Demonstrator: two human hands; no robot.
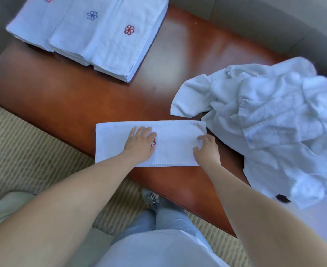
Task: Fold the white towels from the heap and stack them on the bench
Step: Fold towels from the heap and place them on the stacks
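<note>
- Left grip [141, 142] lies flat with straight fingers, pressing down on the towel [174, 145] left of its middle; nothing is grasped there.
- Right grip [207, 149] has its fingers curled at the towel's right end, and I read it as pinching the cloth there, though the fingertips partly hide the contact.
- From the head view, the towel is a long folded strip on the near edge of the surface [81, 93], directly under both hands, its long axis running left to right across me.
- My judgement: the next fold turns on that axis. The right end sits in the right hand, the nearer one, and should travel leftward over the strip while the left palm anchors it.
- The heap [274, 116] lies just right of the strip, nearly touching its far right corner, so a careless lift could drag loose cloth along.
- The stack [93, 33] sits well apart at the far left corner.
- No writing is legible. I see embroidered flower marks on the stack, red and blue, and a red mark peeking out beside my left fingers; a small black tag on the heap is unreadable.
</note>
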